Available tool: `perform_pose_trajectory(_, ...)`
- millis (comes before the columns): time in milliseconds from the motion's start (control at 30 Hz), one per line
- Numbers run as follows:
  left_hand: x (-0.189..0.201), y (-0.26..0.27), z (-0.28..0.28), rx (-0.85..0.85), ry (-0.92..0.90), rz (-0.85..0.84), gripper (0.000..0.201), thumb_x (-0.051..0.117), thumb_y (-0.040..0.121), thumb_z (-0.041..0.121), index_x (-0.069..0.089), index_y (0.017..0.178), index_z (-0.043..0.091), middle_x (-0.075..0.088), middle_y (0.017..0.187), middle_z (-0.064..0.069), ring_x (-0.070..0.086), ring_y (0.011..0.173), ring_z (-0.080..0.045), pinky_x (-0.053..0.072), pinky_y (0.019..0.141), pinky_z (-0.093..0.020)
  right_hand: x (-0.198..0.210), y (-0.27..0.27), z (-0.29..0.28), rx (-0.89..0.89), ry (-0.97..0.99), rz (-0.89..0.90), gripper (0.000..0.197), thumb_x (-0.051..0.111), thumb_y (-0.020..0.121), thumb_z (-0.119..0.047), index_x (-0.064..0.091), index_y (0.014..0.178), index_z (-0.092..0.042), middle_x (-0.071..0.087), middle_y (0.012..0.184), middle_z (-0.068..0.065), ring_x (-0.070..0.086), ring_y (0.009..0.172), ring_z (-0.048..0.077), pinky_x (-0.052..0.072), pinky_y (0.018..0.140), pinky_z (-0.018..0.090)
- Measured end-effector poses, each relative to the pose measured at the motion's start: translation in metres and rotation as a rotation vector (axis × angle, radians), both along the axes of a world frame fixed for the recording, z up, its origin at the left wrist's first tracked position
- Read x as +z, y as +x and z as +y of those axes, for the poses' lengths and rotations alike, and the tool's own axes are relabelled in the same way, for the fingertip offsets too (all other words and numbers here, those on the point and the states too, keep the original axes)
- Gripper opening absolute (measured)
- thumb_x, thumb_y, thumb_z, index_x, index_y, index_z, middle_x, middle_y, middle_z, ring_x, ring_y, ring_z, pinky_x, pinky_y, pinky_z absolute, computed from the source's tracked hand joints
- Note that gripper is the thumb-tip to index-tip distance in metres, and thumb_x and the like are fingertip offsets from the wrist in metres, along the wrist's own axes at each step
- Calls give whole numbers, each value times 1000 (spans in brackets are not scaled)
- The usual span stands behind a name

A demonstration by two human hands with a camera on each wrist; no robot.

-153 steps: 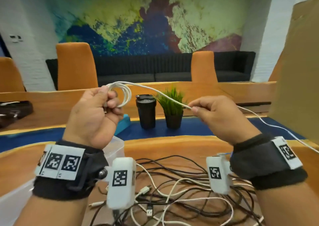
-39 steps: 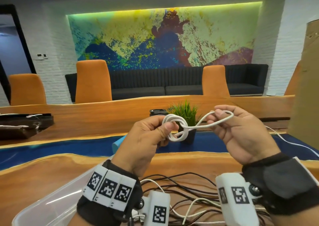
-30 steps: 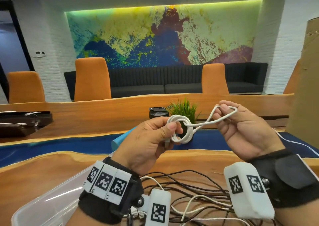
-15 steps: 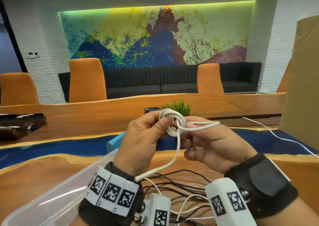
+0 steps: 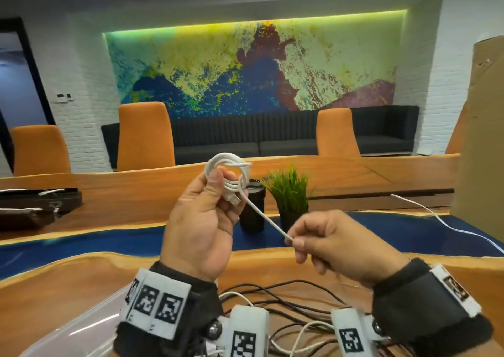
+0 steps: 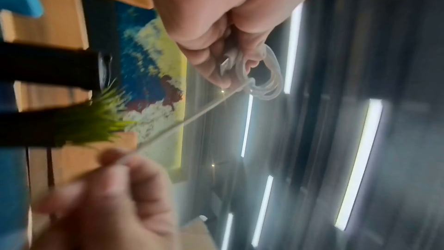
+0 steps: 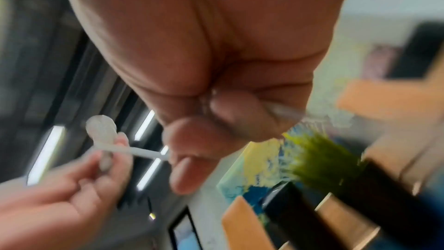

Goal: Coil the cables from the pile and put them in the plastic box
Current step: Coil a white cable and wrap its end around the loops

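My left hand (image 5: 207,212) is raised above the table and grips a small coil of white cable (image 5: 227,175), thumb pressed on the loops; a metal USB plug (image 5: 234,199) sticks out below the thumb. The cable's tail (image 5: 266,218) runs taut down-right from a wrap around the coil to my right hand (image 5: 321,243), which pinches its end between thumb and forefinger. The left wrist view shows the same coil (image 6: 264,79) in my fingers. A pile of black and white cables (image 5: 289,310) lies on the wooden table below my wrists. The clear plastic box (image 5: 79,332) sits at the lower left.
A black cup (image 5: 252,209) and a small potted plant (image 5: 290,195) stand just beyond my hands on the blue strip. Another white cable (image 5: 447,225) trails across the table toward a cardboard sheet (image 5: 482,143) at the right. Dark cases (image 5: 35,206) lie at the far left.
My right hand has moved away from the coil, down and to the right, drawing the tail tight through the wrap. My left hand has lifted the coil slightly higher.
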State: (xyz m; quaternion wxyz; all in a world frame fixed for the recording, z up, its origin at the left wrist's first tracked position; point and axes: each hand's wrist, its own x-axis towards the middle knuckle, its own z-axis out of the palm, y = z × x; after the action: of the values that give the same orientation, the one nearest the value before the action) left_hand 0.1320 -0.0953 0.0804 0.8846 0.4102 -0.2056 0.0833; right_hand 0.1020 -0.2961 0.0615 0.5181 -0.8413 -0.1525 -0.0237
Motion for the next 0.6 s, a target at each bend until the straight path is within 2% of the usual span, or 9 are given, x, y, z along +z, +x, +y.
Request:
perform_pose_trajectory(67,4,-5,1,-102,-27,68,22,53,97,21,72,93,12,73,86,-6,72,79,-15,60,67,-25,-3,4,0,-116,-213,-74,14,59,96,-18,70,91,-25,71,74,0,51,50,3,44,52,21)
perform_pose_trajectory(167,4,-15,-6,-237,90,58,27,54,90,22,78,79,16,69,76,-5,67,66,-13,56,59,-23,0,6,-3,-329,-294,-248,17,58,96,-24,68,84,-32,68,73,-7,58,62,1,43,57,21)
perform_pose_trajectory(267,1,-17,-8,-191,355,-62,23,57,87,29,78,84,20,69,79,-2,64,75,-15,54,70,-28,8,4,-10,-482,-136,-390,18,56,97,-22,65,84,-31,66,73,-6,59,66,8,48,60,29)
perform_pose_trajectory(333,-2,-18,-8,-118,567,-161,24,59,92,35,76,90,19,68,84,-5,59,83,-23,50,80,-40,17,-2,-12,-478,67,-418,15,55,97,-19,64,88,-27,67,74,-1,60,60,10,49,57,27)
perform_pose_trajectory(367,-3,-20,-10,-96,671,-197,24,59,94,36,76,92,18,68,85,-4,56,83,-23,48,81,-42,22,-6,-10,-449,161,-405,14,54,98,-17,64,91,-24,67,75,1,60,58,10,49,55,25)
perform_pose_trajectory(433,-5,-26,-16,-63,820,-236,24,56,97,31,75,99,17,71,86,0,60,80,-15,50,78,-28,28,-14,-5,-380,286,-371,13,52,99,-15,64,96,-18,67,77,5,59,57,10,47,51,18)
perform_pose_trajectory(467,-6,-27,-19,-49,850,-243,23,55,98,27,74,101,16,73,91,-1,64,83,-16,52,80,-27,30,-18,-3,-351,326,-364,13,51,99,-14,64,97,-16,67,78,6,59,57,10,47,49,18)
perform_pose_trajectory(533,-7,-27,-22,-15,836,-242,23,53,99,22,73,102,11,75,97,-8,69,93,-23,56,86,-32,32,-21,-1,-317,373,-358,13,51,99,-13,64,98,-14,67,79,7,60,60,10,48,50,19)
perform_pose_trajectory(600,-7,-24,-21,22,719,-206,23,54,96,23,72,100,9,75,94,-9,71,90,-22,59,84,-35,34,-23,-4,-302,397,-344,14,51,98,-12,65,97,-15,68,79,5,61,63,11,50,53,20)
